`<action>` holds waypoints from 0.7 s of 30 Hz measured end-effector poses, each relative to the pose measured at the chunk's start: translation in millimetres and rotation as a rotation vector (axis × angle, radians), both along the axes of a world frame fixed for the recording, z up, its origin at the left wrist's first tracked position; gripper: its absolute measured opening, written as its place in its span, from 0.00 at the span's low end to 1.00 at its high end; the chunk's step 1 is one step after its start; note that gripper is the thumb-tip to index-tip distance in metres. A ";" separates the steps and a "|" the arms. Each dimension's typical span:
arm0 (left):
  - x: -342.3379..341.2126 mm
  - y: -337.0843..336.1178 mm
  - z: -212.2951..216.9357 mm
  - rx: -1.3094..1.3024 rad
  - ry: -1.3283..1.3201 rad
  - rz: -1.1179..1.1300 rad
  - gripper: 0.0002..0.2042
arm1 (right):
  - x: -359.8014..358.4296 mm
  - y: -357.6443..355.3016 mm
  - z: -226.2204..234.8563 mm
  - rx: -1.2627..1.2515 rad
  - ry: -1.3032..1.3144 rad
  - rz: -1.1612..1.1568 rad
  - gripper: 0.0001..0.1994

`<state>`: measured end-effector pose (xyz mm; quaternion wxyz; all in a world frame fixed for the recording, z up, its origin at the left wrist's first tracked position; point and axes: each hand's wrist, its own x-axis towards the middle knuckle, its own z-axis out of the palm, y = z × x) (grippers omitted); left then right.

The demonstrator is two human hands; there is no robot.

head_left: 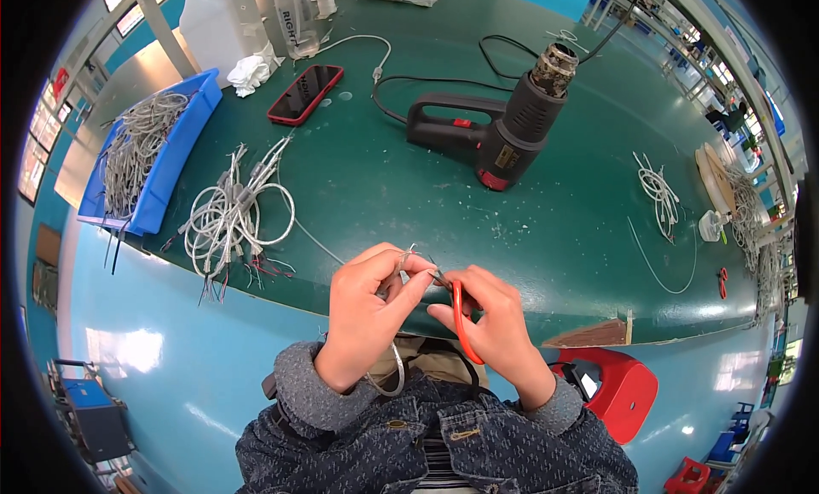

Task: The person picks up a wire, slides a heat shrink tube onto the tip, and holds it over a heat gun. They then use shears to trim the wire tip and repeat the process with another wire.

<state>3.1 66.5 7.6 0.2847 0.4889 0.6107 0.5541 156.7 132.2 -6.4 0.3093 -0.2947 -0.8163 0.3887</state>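
Note:
At the table's near edge, my left hand [368, 306] pinches the end of a grey cable [399, 376], whose loop hangs down below the wrist. My right hand [490, 315] grips a pair of red-handled scissors [461, 325]. Their blades meet the thin wires at my left fingertips; whether they are cutting cannot be made out. To the left lies a bundle of coiled grey cables [235, 217] with thin coloured wire ends. A dark heat gun [519, 127] stands on the table ahead, nozzle upward.
Beyond the bundle, a blue bin [175, 170] holds many cables. A phone with a red edge [305, 95], crumpled tissue [249, 72] and a clear bottle [295, 25] are further back. Rightward lie a small cable coil [659, 194], a spool [715, 180] and a red-handled tool [723, 283]. A red stool [627, 396] stands below.

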 end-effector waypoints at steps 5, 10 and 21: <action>-1.9 -0.3 -2.4 -0.008 0.016 -0.001 0.03 | 0.5 0.5 -1.6 0.131 -0.031 -0.037 0.15; -2.5 1.2 -5.3 -0.019 0.034 0.006 0.03 | 0.3 0.4 -5.7 0.193 -0.062 -0.053 0.15; -1.5 8.8 -10.1 -0.049 0.085 0.025 0.04 | 1.0 3.2 -19.0 0.287 -0.089 -0.094 0.17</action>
